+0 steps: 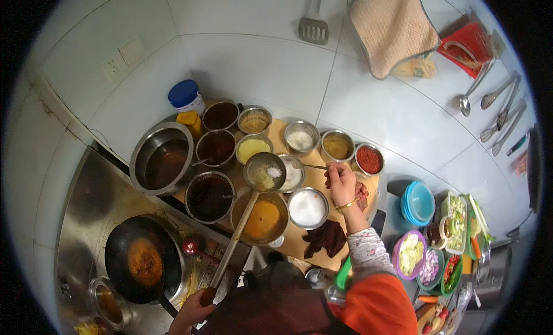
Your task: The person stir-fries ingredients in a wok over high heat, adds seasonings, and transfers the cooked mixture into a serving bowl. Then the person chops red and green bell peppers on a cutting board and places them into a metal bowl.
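Note:
My left hand [195,310] grips the wooden handle of a long ladle [235,240]. The ladle's bowl hangs over the seasoning pots and holds small heaps of white and yellowish seasoning. With my right hand [342,186] I pinch a small metal spoon [317,166], whose tip is over a steel bowl of white seasoning [292,173] beside the ladle. A larger bowl of white granules [308,207] stands just below it. Under the ladle's shaft sits a pot of orange-yellow liquid [265,216]. Dark meat or liver slices [326,238] lie on the board near my right forearm.
At left, a black wok [119,244] with brownish-orange contents sits on the steel stove [77,231]. Pots of dark sauce [210,197] and a large steel pot [135,162] stand behind. Chilli flakes [369,159] are at right, with cut vegetables [410,254] and blue bowls [418,201] beyond.

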Demonstrator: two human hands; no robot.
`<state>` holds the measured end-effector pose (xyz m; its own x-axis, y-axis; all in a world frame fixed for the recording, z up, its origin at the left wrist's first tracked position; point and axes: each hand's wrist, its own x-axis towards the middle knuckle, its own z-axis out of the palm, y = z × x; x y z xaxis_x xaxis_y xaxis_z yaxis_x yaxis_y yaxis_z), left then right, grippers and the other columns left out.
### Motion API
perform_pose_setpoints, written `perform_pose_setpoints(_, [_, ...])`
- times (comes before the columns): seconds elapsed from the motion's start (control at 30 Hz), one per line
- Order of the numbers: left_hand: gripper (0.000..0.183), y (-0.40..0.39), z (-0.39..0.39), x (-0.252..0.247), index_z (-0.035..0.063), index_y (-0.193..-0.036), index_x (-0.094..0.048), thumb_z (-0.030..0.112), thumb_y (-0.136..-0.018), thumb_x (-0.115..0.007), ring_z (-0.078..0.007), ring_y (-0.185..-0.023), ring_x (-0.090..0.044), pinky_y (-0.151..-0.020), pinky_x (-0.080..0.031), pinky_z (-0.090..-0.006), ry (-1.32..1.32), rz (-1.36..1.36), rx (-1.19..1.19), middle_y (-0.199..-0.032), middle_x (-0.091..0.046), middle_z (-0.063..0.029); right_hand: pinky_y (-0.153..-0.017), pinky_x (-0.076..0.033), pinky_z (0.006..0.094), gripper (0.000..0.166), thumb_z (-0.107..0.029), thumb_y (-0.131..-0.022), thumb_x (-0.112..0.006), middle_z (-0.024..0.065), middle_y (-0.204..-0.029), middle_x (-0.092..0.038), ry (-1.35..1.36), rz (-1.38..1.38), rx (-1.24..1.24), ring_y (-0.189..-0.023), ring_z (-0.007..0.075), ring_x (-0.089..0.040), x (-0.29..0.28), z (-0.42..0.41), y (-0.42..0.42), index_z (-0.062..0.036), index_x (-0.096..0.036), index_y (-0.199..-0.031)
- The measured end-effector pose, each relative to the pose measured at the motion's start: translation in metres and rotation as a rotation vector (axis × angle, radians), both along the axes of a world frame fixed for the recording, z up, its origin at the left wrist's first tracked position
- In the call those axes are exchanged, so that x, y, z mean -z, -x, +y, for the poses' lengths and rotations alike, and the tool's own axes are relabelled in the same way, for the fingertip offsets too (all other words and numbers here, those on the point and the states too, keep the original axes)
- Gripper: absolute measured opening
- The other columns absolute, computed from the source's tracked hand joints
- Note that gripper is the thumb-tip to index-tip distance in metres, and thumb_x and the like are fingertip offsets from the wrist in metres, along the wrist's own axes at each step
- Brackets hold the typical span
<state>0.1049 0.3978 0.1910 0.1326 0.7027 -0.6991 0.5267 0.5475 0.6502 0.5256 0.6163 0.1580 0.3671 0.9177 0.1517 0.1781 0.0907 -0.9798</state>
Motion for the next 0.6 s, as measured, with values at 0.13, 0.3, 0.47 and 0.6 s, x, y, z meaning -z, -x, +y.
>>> perform_pose_setpoints(0.13, [0.049, 0.004, -0.008, -0.003, -0.0018, -0.116, -0.046, 0.007, -0.070, -0.062, -0.0153, -0.083, -0.056, -0.072, -0.046, -0.0284, 0.035, -0.145, 0.000, -0.093, -0.059, -0.0079, -0.049, -0.044, 0.0269, 0.016, -0.009, -0.083, -0.051, 0.0092, -0.064, -0.060, 0.038, -0.175, 0.060, -0.050, 0.0122, -0.054, 0.020, -0.031, -0.014, 0.0041, -0.061, -0.081])
perform_pose_setpoints(0.3, [0.047, 0.009, -0.013, -0.003, -0.0014, -0.114, -0.047, 0.007, -0.070, -0.061, -0.0137, -0.077, -0.057, -0.067, -0.046, -0.0277, 0.009, -0.137, -0.051, -0.089, -0.058, -0.0071, -0.047, -0.044, 0.0285, 0.015, -0.009, -0.082, -0.052, 0.0089, -0.061, -0.060, 0.137, -0.326, 0.039, -0.047, 0.0166, -0.056, 0.037, -0.060, 0.001, 0.0038, -0.061, -0.082])
perform_pose_setpoints(0.47, [0.047, 0.011, -0.003, -0.018, -0.0020, -0.112, -0.047, 0.008, -0.069, -0.062, -0.0129, -0.061, -0.055, -0.052, -0.045, -0.0275, 0.057, -0.021, -0.007, -0.081, -0.057, -0.0077, -0.044, -0.043, 0.0266, 0.015, -0.008, -0.083, -0.052, 0.0075, -0.058, -0.058, 0.223, -0.032, 0.075, -0.046, 0.0137, -0.055, 0.066, -0.057, -0.008, 0.0044, -0.060, -0.083])
perform_pose_setpoints(0.6, [0.049, 0.017, -0.004, -0.010, -0.0021, -0.113, -0.047, 0.008, -0.068, -0.063, -0.0141, -0.064, -0.056, -0.055, -0.046, -0.0279, 0.041, -0.051, -0.042, -0.083, -0.058, -0.0091, -0.040, -0.040, 0.0235, 0.012, -0.007, -0.084, -0.051, 0.0069, -0.060, -0.057, 0.166, 0.235, 0.119, -0.048, 0.0110, -0.052, 0.054, -0.054, -0.032, 0.0035, -0.058, -0.083])
